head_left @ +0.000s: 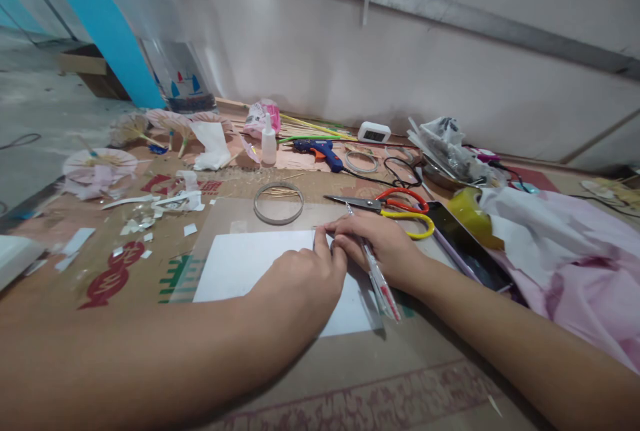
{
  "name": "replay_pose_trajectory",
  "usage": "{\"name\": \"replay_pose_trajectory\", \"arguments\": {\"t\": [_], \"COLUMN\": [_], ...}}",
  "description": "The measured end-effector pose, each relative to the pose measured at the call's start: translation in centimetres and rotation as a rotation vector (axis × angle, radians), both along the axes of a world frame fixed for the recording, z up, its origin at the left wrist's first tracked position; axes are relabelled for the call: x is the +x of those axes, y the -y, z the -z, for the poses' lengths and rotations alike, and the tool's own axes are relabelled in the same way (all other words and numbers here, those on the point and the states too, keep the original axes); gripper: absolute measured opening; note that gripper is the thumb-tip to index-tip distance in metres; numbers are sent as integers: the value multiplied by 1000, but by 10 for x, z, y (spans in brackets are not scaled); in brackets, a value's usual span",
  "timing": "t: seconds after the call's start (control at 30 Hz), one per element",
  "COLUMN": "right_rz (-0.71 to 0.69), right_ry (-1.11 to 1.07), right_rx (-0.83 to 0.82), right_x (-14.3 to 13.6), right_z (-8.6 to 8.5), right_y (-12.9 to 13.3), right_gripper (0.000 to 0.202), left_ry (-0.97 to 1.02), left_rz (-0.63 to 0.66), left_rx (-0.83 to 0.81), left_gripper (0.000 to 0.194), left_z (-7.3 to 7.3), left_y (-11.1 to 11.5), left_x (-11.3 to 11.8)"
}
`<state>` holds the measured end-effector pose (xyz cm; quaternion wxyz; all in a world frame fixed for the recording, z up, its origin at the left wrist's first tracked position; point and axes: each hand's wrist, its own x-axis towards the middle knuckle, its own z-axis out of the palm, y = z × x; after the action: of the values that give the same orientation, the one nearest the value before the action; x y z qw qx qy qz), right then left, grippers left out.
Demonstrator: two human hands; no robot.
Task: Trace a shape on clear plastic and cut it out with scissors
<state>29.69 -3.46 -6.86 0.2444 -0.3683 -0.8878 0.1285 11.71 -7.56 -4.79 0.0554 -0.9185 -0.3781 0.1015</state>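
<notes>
A sheet of white paper (pixel 250 254) lies on a clear plastic sheet over printed cardboard. My left hand (pixel 310 277) rests across the paper, its fingertips gripping it at the far edge; the thumb is hidden. Touching those fingers is my right hand (pixel 380 244), which also meets the paper's far right corner. A clear pen (pixel 377 277) with red markings is held in it, slanting back towards me. Just beyond the right hand lie scissors (pixel 407 207) with one red and one yellow handle. A round bamboo-coloured ring (pixel 279 203) sits past the paper's far edge.
Paper scraps (pixel 145 221) and small paper umbrellas (pixel 100 167) are on the left. Along the back stand a glue bottle (pixel 269 141), a blue glue gun (pixel 323 153) and a white digital clock (pixel 374 132). A phone (pixel 467 247) and pink-white cloth (pixel 570 251) lie to the right.
</notes>
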Motion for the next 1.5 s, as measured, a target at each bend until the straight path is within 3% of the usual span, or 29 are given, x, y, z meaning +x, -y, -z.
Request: {"name": "replay_pose_trajectory", "arguments": {"t": [0.2, 0.8, 1.23, 1.37, 1.5], "right_rz": [-2, 8, 27, 142, 148], "right_ry": [2, -16, -44, -165, -369], "right_rx": [7, -13, -26, -91, -144], "right_x": [1, 1, -1, 1, 4], "right_z": [0, 1, 2, 2, 3], "right_y": [-1, 0, -1, -1, 1], "right_gripper": [20, 20, 19, 21, 33], "left_ry": [21, 11, 6, 25, 27], "left_rz": [35, -46, -12, -12, -6], "left_rx": [92, 7, 17, 48, 58], "left_gripper": [43, 46, 50, 52, 53], "left_z": [4, 4, 4, 7, 7], "left_y": [2, 0, -2, -3, -3], "left_x": [-3, -1, 0, 0, -1]}}
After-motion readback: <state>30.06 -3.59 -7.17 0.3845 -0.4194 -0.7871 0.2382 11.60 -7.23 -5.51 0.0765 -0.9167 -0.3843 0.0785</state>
